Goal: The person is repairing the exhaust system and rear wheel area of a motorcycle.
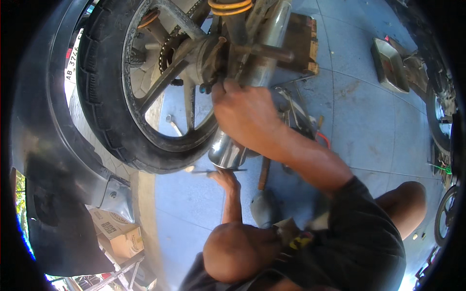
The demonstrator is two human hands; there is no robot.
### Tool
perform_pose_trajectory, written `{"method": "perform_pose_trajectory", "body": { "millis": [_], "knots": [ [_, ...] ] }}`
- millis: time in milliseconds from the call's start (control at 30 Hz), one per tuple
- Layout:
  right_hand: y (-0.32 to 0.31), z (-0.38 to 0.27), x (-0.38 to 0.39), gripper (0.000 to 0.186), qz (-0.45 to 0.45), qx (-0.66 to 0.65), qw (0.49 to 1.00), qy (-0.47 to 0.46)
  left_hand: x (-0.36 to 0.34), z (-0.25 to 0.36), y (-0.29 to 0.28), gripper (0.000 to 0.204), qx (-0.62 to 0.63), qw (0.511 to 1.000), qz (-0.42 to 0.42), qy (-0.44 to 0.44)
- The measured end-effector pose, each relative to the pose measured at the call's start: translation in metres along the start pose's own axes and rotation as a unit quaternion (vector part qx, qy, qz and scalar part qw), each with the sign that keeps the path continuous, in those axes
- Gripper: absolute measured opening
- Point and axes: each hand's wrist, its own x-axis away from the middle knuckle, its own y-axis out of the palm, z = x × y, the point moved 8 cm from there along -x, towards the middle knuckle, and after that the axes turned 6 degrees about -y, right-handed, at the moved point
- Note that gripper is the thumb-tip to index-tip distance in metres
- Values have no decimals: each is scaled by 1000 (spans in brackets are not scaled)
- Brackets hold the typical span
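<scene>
The rear wheel [145, 160] of a motorbike, with spoked rim, chain and orange spring, hangs beside a shiny exhaust muffler [223, 153]. My right hand [245, 111] reaches across the muffler to the hub [199, 63], fingers curled by the axle; what they grip is hidden. Under the muffler's end, my left hand [224, 179] is closed on a thin metal tool [201, 172], slightly blurred. A wrench [174, 123] lies on the floor behind the wheel.
Wooden block [296, 48], metal tray [391, 65] and assorted tools [296, 111] lie on blue floor tiles. Another wheel [441, 213] stands at far right. Dark bodywork [48, 121] and a cardboard box [119, 233] are on the left. My knee [403, 206] is bent at lower right.
</scene>
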Motion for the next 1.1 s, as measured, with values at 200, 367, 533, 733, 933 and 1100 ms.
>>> {"method": "perform_pose_trajectory", "body": {
  "millis": [200, 367, 533, 733, 933, 1100],
  "knots": [
    [1, 11, 4, 12, -36, -9, 999, -18, 30, 15, 31, 25, -170, 793, -426, -400],
    [0, 19, 0, 12, -48, -4, 999, -3, 5, 64, 12, 35, -381, 829, -364, -188],
    [-7, 24, -3, 11, -54, 2, 999, -10, 32, 106, 15, 44, -617, 725, -249, 177],
    [-6, 26, -15, 11, -78, -1, 997, -19, 33, 114, -7, 29, -436, 599, -211, 638],
    [-2, 27, -16, 12, -99, 8, 995, -1, 50, 105, -11, 38, 1, 911, -80, 404],
    [1, 20, -21, 12, -115, 22, 993, -12, 10, -24, 20, 39, 388, 816, -235, -359]
  ]
}}
